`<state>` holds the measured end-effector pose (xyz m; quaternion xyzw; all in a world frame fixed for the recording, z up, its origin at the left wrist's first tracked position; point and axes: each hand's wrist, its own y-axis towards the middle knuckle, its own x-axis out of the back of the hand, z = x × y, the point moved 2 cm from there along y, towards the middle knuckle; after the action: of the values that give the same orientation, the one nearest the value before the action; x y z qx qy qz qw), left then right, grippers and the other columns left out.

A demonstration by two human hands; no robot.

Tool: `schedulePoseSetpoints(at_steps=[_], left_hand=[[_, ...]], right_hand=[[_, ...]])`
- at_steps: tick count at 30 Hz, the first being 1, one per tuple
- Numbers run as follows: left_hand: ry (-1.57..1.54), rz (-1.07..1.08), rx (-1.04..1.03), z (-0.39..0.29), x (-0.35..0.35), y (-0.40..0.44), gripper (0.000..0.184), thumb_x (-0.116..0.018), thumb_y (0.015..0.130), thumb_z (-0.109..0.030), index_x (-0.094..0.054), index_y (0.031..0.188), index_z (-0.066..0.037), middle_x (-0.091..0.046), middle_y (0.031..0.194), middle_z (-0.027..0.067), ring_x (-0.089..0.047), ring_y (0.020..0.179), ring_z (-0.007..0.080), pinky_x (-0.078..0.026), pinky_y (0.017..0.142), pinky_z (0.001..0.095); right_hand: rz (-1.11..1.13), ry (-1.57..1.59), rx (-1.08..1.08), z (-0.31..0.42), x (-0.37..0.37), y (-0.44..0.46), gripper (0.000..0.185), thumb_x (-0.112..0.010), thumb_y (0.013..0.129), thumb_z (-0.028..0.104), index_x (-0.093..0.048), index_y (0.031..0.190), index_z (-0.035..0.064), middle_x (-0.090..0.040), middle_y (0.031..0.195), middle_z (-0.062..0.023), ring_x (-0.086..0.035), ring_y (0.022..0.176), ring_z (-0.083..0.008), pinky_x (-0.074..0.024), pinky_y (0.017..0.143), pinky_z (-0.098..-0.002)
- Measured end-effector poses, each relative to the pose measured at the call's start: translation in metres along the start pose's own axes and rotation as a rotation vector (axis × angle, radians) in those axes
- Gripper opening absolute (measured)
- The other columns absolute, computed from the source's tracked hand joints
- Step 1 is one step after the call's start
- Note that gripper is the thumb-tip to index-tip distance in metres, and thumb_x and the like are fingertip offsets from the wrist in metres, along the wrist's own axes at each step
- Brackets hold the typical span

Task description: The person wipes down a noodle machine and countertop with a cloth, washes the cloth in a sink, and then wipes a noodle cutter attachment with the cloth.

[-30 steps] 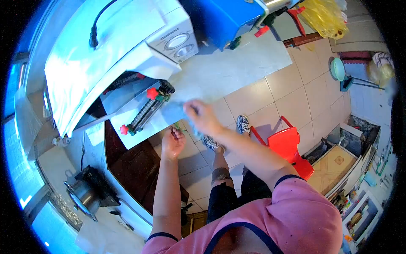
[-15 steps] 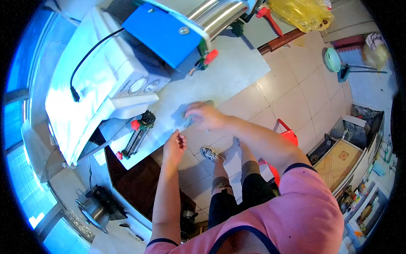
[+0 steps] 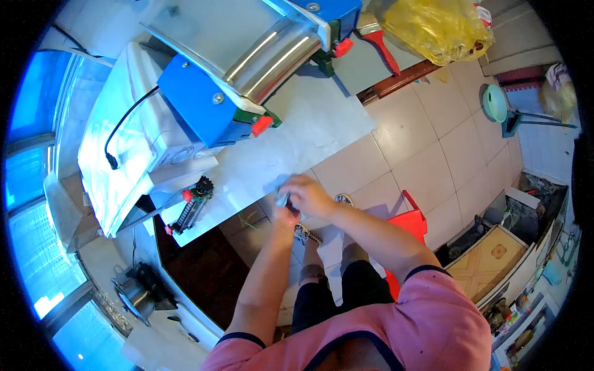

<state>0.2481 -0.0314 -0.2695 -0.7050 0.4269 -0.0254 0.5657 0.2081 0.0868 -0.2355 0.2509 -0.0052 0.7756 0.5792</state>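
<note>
My right hand (image 3: 306, 194) and my left hand (image 3: 286, 216) meet beyond the table's front edge, above the floor. Between them is a small pale grey-green thing (image 3: 283, 200), perhaps a folded cloth; its kind cannot be made out. The right fingers curl around it from above. My left fingers are closed below, partly hidden by the right hand. Left of my hands, a pasta machine's cutter attachment (image 3: 190, 204) with red knobs and a black gear lies on the white tabletop (image 3: 247, 179). Ahead stands a blue-sided dough roller machine (image 3: 272, 59) with steel rollers.
A white boxy appliance (image 3: 142, 123) with a black cable stands on the left. Far right on the table are a red-handled brush (image 3: 380, 46) and a yellow plastic bag (image 3: 436, 28). A red bucket (image 3: 408, 229) stands on the tiled floor (image 3: 408, 139) by my legs.
My right hand has moved from over the tabletop toward me and meets my left hand, which has shifted right. My view has shifted, showing more of the dough roller machine.
</note>
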Motion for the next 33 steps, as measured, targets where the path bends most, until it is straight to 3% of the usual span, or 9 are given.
schedulePoseSetpoints(at_steps=[3, 5, 7, 9, 15, 18, 24, 27, 33], left_hand=[[0.161, 0.093, 0.259, -0.005, 0.029, 0.013, 0.023, -0.043, 0.098, -0.034, -0.049, 0.088, -0.014, -0.05, 0.076, 0.0017, -0.048, 0.069, 0.0137, -0.042, 0.06, 0.0249], [0.259, -0.169, 0.177, -0.022, -0.025, -0.021, 0.032, -0.049, 0.096, -0.035, -0.042, 0.073, -0.015, -0.041, 0.062, -0.0007, -0.034, 0.054, 0.0114, -0.029, 0.049, 0.0241], [0.271, -0.132, 0.041, -0.044, -0.031, -0.026, 0.033, -0.048, 0.098, -0.036, -0.043, 0.072, -0.016, -0.039, 0.062, -0.0019, -0.035, 0.053, 0.01, -0.028, 0.045, 0.022], [0.277, -0.192, 0.032, -0.059, -0.027, -0.023, 0.037, -0.048, 0.098, -0.038, -0.042, 0.069, -0.016, -0.038, 0.06, -0.0021, -0.033, 0.049, 0.0098, -0.027, 0.042, 0.0221], [0.326, -0.229, 0.126, -0.086, -0.013, 0.003, 0.046, -0.051, 0.096, -0.043, -0.039, 0.06, -0.017, -0.031, 0.049, -0.004, -0.027, 0.039, 0.0089, -0.023, 0.034, 0.0216], [0.293, -0.203, 0.238, -0.09, 0.002, 0.008, 0.051, -0.055, 0.095, -0.044, -0.036, 0.055, -0.018, -0.029, 0.046, -0.005, -0.027, 0.037, 0.0086, -0.023, 0.032, 0.0211], [0.372, -0.19, 0.264, -0.09, -0.001, 0.007, 0.055, -0.059, 0.092, -0.045, -0.031, 0.052, -0.02, -0.028, 0.045, -0.0053, -0.027, 0.036, 0.0087, -0.023, 0.032, 0.0212], [0.384, -0.181, 0.257, -0.092, 0.003, 0.01, 0.055, -0.06, 0.09, -0.046, -0.031, 0.052, -0.02, -0.028, 0.045, -0.0054, -0.027, 0.036, 0.0088, -0.022, 0.032, 0.0213], [0.421, -0.199, 0.241, -0.09, -0.006, 0.005, 0.054, -0.062, 0.089, -0.047, -0.031, 0.053, -0.02, -0.029, 0.045, -0.0052, -0.029, 0.036, 0.009, -0.022, 0.033, 0.0212]], right_hand=[[-0.235, 0.165, -0.643, -0.011, 0.075, 0.014, 0.027, -0.06, 0.082, 0.006, -0.064, 0.109, 0.0051, -0.062, 0.102, -0.0138, -0.06, 0.098, -0.0283, -0.0494, 0.083, -0.0365], [-0.476, 0.164, -0.62, -0.016, 0.125, 0.046, 0.034, -0.065, 0.081, 0.008, -0.063, 0.114, 0.0052, -0.062, 0.098, -0.0157, -0.06, 0.093, -0.0325, -0.0484, 0.083, -0.0395], [-0.595, -0.349, -0.114, -0.026, 0.156, 0.078, 0.037, -0.066, 0.079, 0.007, -0.061, 0.116, 0.0041, -0.061, 0.104, -0.0156, -0.06, 0.093, -0.0336, -0.0488, 0.081, -0.0415], [-0.619, -0.426, 0.085, -0.04, 0.161, 0.112, 0.037, -0.063, 0.079, 0.008, -0.062, 0.115, 0.0038, -0.061, 0.11, -0.0146, -0.057, 0.104, -0.0315, -0.0467, 0.084, -0.0415], [-0.386, -0.935, -0.008, -0.062, 0.14, 0.162, 0.024, -0.055, 0.077, 0.013, -0.067, 0.097, 0.0066, -0.062, 0.112, -0.0083, -0.048, 0.117, -0.024, -0.0401, 0.09, -0.0369], [-0.048, -0.919, -0.061, -0.073, 0.121, 0.134, 0.043, -0.061, 0.069, 0.002, -0.065, 0.112, 0.0079, -0.061, 0.113, -0.0058, -0.048, 0.117, -0.0256, -0.0401, 0.091, -0.0368], [-0.433, -0.632, 0.1, -0.047, 0.127, 0.089, 0.049, -0.062, 0.067, 0.001, -0.063, 0.115, 0.0065, -0.06, 0.114, -0.0038, -0.046, 0.119, -0.0256, -0.0398, 0.091, -0.0371], [-0.581, -0.863, 0.072, -0.052, 0.139, 0.146, 0.048, -0.061, 0.067, 0.0, -0.063, 0.115, 0.0046, -0.059, 0.116, -0.005, -0.047, 0.116, -0.0274, -0.0394, 0.092, -0.0391], [-0.341, -0.919, 0.068, -0.062, 0.127, 0.146, 0.027, -0.058, 0.078, 0.012, -0.067, 0.102, 0.0033, -0.061, 0.113, -0.0099, -0.05, 0.115, -0.0282, -0.0438, 0.087, -0.04]])
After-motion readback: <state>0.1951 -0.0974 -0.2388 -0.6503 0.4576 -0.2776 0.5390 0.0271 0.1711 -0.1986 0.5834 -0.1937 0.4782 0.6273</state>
